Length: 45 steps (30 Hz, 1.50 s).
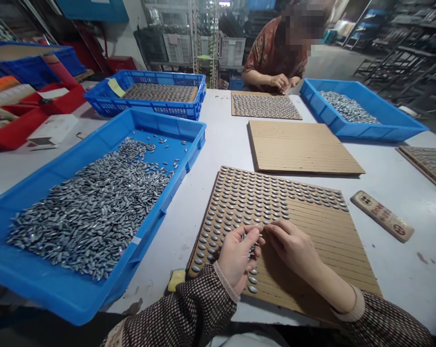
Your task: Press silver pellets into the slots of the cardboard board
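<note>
A grooved cardboard board [322,236] lies before me. Small silver-grey, pointed-oval metal pieces [246,193] stand in rows across its left side and along its far edge. Over the middle of the board, my left hand [237,258] is curled around several loose metal pieces, partly visible between its fingers. My right hand [295,246] is closed in a pinch, its fingertips close to the left fingertips at the edge of the filled rows. Whatever sits in that pinch is hidden. To the left, a large blue tray [167,120] holds a heap of the same pieces.
A stack of bare cardboard boards [300,144] lies beyond mine. On the right is a labelled flat bar [382,215]. A blue basket [145,108] holds a filled board. Across the table, a person [264,58] handles another filled board [264,106] beside a second blue tray [384,132].
</note>
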Each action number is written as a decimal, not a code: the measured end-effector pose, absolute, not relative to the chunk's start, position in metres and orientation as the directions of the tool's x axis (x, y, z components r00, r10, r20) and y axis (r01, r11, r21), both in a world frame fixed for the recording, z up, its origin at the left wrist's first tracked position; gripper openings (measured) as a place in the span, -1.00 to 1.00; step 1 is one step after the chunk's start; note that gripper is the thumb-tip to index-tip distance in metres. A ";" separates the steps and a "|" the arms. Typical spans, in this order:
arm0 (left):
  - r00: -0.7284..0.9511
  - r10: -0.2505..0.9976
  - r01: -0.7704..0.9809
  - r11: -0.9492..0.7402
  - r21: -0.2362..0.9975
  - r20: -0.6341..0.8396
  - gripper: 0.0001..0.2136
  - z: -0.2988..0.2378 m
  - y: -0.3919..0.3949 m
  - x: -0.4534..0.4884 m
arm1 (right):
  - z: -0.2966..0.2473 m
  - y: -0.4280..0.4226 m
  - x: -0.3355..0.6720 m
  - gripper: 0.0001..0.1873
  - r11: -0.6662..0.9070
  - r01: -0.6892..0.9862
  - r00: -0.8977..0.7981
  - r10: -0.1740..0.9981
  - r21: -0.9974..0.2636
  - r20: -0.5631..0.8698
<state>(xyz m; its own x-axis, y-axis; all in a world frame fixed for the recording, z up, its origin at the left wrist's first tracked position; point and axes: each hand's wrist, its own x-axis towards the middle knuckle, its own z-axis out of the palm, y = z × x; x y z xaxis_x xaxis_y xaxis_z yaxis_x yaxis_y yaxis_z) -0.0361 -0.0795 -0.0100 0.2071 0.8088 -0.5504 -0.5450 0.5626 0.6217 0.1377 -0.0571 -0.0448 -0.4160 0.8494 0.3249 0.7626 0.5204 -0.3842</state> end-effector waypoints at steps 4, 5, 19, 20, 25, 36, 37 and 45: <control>0.216 0.814 -0.538 0.561 0.630 -0.539 -0.72 -0.012 -0.081 -0.035 | -0.023 -0.067 0.133 -0.80 0.250 0.510 -0.284 0.952 -0.823 0.114; 0.227 0.814 -0.532 0.564 0.631 -0.535 -0.71 -0.013 -0.082 -0.035 | -0.018 -0.070 0.132 -0.79 0.167 0.435 -0.285 0.958 -0.885 0.041; 0.140 0.896 -0.836 0.336 0.434 -0.422 -0.86 0.029 -0.063 -0.084 | -0.015 -0.076 0.151 -0.84 0.147 0.375 -0.145 0.985 -0.915 0.098; -0.029 0.919 -0.872 0.170 0.459 -0.393 -0.87 0.033 -0.061 -0.093 | -0.018 -0.074 0.155 -0.86 0.221 0.444 -0.171 0.972 -0.868 0.160; 0.059 0.795 -0.887 0.319 0.333 -0.604 -0.89 0.023 -0.065 -0.096 | -0.048 -0.064 0.162 -0.82 0.465 0.681 -0.313 0.883 -0.566 0.349; 0.275 0.755 -0.652 0.602 0.462 -0.595 -0.88 -0.004 -0.091 -0.052 | -0.060 -0.063 0.165 -0.75 0.554 0.796 -0.450 0.811 -0.245 0.374; 0.304 0.745 -0.632 0.624 0.460 -0.594 -0.87 -0.005 -0.092 -0.050 | -0.060 -0.063 0.164 -0.75 0.558 0.797 -0.458 0.807 -0.230 0.372; 0.436 0.684 -0.496 0.725 0.478 -0.585 -0.75 -0.017 -0.099 -0.036 | -0.041 -0.070 0.160 -0.82 0.477 0.753 -0.363 0.876 -0.453 0.318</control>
<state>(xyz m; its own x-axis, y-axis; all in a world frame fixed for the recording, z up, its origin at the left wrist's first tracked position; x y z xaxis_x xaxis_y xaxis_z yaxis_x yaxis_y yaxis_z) -0.0364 -0.0987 -0.0166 0.4363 0.6839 -0.5847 -0.4956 0.7250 0.4782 0.1604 -0.0701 -0.0413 -0.3632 0.8757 0.3183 0.7529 0.4771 -0.4533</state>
